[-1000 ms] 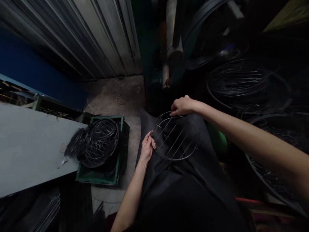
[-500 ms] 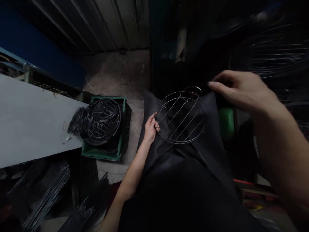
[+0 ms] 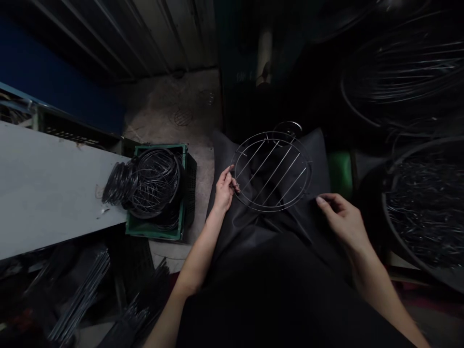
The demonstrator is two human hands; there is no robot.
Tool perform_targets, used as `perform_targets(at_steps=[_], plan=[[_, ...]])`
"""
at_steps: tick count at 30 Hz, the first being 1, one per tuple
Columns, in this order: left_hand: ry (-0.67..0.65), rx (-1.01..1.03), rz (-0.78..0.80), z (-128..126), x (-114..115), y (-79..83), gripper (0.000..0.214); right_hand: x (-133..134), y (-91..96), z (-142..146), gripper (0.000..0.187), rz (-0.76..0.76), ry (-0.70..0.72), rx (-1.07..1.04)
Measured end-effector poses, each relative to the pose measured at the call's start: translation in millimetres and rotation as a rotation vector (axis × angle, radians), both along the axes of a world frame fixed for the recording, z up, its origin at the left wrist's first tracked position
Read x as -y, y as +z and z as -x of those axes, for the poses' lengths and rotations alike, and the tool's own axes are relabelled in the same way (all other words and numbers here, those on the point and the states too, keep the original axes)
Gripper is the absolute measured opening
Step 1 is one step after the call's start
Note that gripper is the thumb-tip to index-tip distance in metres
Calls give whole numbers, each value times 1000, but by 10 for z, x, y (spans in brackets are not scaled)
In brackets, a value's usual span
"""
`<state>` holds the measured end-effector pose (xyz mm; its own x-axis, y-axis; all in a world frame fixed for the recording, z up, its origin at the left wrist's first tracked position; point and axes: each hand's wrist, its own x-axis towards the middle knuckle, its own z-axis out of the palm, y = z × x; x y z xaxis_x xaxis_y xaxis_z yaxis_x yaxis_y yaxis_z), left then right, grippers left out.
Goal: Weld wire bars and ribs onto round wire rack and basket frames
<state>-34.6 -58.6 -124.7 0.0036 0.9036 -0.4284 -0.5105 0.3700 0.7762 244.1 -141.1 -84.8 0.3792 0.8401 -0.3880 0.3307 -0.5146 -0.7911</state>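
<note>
My left hand [image 3: 225, 189] is closed on the left edge of a round wire rack [image 3: 276, 165], which has a double ring and several slanting cross wires. The rack is held out level above the dark apron [image 3: 250, 239] over my lap. Past its far edge shows a small shiny ring [image 3: 297, 126], partly seen behind the wires. Just to the right of the rack, and apart from it, my right hand [image 3: 342, 217] has thumb and forefinger pinched together. Whatever may be between those fingertips is too small to make out.
On the right stands a wide tub [image 3: 427, 208] of small dark wire pieces, with a heap of wire hoops [image 3: 409, 77] behind. At left are a green crate [image 3: 154, 232] holding a wire-filled basin and a grey tabletop [image 3: 54, 183]. Metal rods [image 3: 81, 295] lie lower left.
My right hand has come down and inward from above the right side to beside the rack's right edge. The left hand still holds the rack. The tub at right has come into view.
</note>
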Motion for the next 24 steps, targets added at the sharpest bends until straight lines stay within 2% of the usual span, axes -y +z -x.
perform_targets(at_steps=[5,15,24], plan=[[-3,8,-18,15,-3,-7,44,-60,-65,-24,44,-32,14,-9],[-35,18,-14,42,-21,-25,49,-227,-29,64,45,-118,-3,-4],[-41,15,5,36,-39,20,49,-258,-28,65,45,-157,-77,-119]])
